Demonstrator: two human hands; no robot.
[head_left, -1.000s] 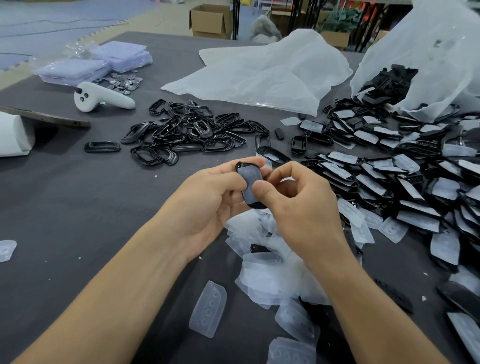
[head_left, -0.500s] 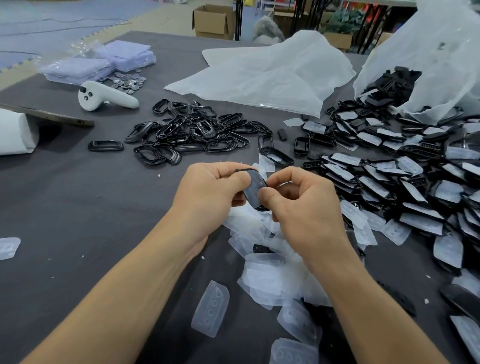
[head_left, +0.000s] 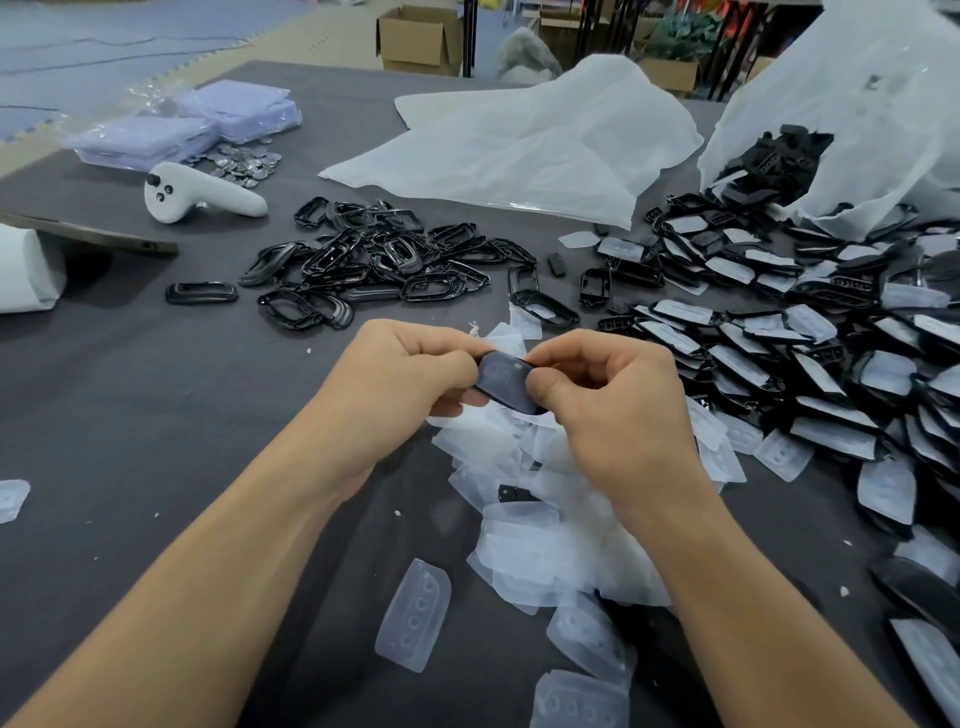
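Both hands, left hand (head_left: 410, 384) and right hand (head_left: 613, 410), pinch the black key shell (head_left: 506, 382) with curled fingers, steadying it to free its clear insert.

A small black plastic shell (head_left: 506, 382) with a clear soft pad pressed into its face is being held up between the left hand (head_left: 400, 395) and the right hand (head_left: 613, 410). It is tilting, its far-left end by the left thumb and its near-right end under the right thumb, both hands pinching it.
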